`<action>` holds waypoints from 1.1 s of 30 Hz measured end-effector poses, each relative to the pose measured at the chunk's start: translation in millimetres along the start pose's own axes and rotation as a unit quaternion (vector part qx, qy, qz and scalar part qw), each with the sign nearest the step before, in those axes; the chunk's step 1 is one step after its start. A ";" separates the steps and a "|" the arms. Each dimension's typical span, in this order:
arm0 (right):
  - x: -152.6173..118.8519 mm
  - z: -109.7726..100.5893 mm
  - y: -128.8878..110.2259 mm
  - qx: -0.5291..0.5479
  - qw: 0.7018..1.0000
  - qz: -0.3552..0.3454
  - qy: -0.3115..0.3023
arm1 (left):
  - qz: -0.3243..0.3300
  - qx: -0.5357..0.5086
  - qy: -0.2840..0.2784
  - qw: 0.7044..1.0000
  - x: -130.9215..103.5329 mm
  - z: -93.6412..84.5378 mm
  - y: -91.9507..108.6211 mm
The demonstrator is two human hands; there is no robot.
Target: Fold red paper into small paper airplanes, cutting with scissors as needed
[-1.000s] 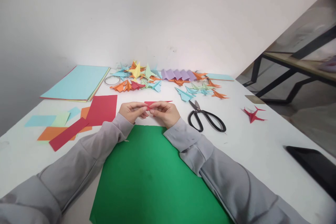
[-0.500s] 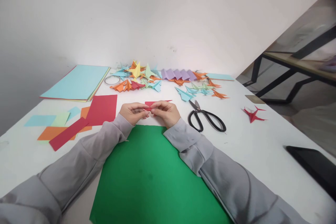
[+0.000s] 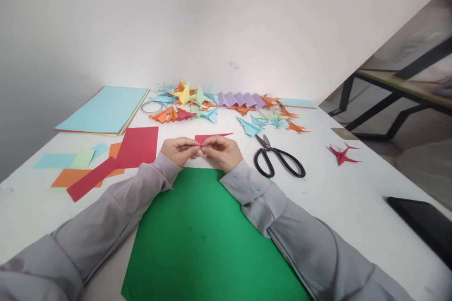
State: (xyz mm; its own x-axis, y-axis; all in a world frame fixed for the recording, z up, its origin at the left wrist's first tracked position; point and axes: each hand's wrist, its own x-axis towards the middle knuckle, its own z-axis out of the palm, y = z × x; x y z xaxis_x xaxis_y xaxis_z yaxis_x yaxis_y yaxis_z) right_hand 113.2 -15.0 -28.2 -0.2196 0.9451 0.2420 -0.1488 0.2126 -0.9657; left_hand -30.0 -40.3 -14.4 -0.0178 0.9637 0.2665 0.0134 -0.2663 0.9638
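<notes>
My left hand (image 3: 181, 150) and my right hand (image 3: 223, 151) meet at the far edge of a green sheet (image 3: 208, 235). Thumbs and fingers of both are pinched around a small folded piece of red paper (image 3: 201, 145), mostly hidden by the fingertips. Just behind the hands is a red paper strip with a pointed right end (image 3: 214, 138); the fingers cover part of it. To the right of my right hand lie black-handled scissors (image 3: 271, 150) with their blades slightly apart.
Folded paper planes (image 3: 183, 96) in several colours crowd the back, near a purple pleated paper (image 3: 242, 100) and a tape roll (image 3: 151, 107). Large blue sheets (image 3: 106, 108) and red paper (image 3: 138, 148) are at left. A red folded plane (image 3: 342, 154) and a black tablet-like device (image 3: 420, 221) lie right.
The fingertips have shifted slightly, and less of the red piece between them shows. The whole view has moved a touch; other things have stayed in place.
</notes>
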 end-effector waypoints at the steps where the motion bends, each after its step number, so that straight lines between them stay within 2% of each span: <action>1: -0.1 0.3 0.2 -0.004 1.000 -0.003 0.002 | 0.001 0.001 0.004 1.000 0.1 0.1 -0.4; 9: -2.2 4.3 -1.2 -0.039 0.998 -0.020 0.045 | 0.033 0.008 0.031 0.999 -0.7 2.9 -1.2; 15: -1.4 4.4 -0.3 -0.032 0.998 -0.007 0.049 | 0.057 0.026 0.031 0.998 -1.7 3.4 -1.5; 20: -1.7 6.4 -0.2 -0.042 0.995 -0.020 0.090 | 0.066 0.024 0.041 0.997 -1.0 3.5 -1.7; 25: -2.9 9.4 -5.2 0.004 0.997 0.032 0.074 | 0.021 0.002 0.050 0.999 -0.3 4.0 -1.3; 28: -2.4 8.4 -7.1 0.010 0.997 0.035 0.070 | -0.010 -0.015 0.034 0.999 -0.6 4.2 -1.7; 33: -1.1 5.8 -7.2 0.015 0.997 0.034 0.067 | -0.017 -0.023 0.020 0.999 -0.5 4.0 -1.9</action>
State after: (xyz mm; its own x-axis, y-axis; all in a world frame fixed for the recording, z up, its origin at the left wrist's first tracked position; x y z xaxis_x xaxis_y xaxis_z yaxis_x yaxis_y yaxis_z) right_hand 108.9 -19.1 -21.0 -0.0996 0.9823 0.1586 -0.1670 0.1407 -0.9759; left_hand -26.1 -40.2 -16.4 -0.0571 0.9710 0.2323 -0.0332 -0.2344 0.9716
